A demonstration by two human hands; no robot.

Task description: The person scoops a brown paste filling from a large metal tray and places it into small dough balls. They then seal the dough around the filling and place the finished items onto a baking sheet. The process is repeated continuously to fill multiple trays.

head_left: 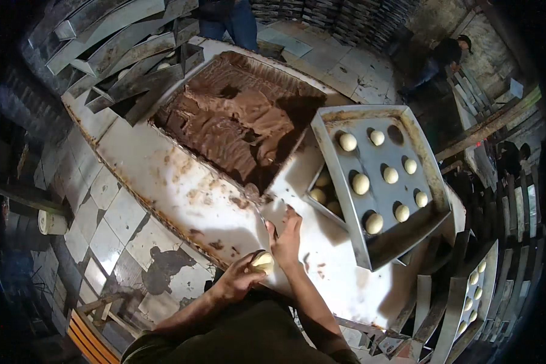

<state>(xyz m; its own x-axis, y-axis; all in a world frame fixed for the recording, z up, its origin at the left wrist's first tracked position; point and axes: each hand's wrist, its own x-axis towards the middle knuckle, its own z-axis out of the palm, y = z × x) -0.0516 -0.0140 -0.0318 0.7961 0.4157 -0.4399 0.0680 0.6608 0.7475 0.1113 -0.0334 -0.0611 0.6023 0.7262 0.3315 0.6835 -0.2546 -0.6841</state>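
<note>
In my left hand [239, 279] is a pale yellow bun [262, 261], with the fingers curled around it over the table's near edge. A dark strip shows along the bun's upper side; whether it is a cut, filling or shadow I cannot tell. My right hand [287, 239] grips a thin, spatula-like tool [260, 212], its handle mostly hidden by the fingers. The tool's far end points at the near corner of a large tray of brown chocolate-like spread [236, 115]. That spread is thick, ridged and smeared over the tray's rim.
To the right, a metal tray [382, 164] of several pale round buns rests tilted on another tray of buns [319, 195]. Brown smears mark the white table [158, 158]. Stacked trays [127, 73] stand far left; another bun tray [476, 291] is at lower right. Two people are beyond the table.
</note>
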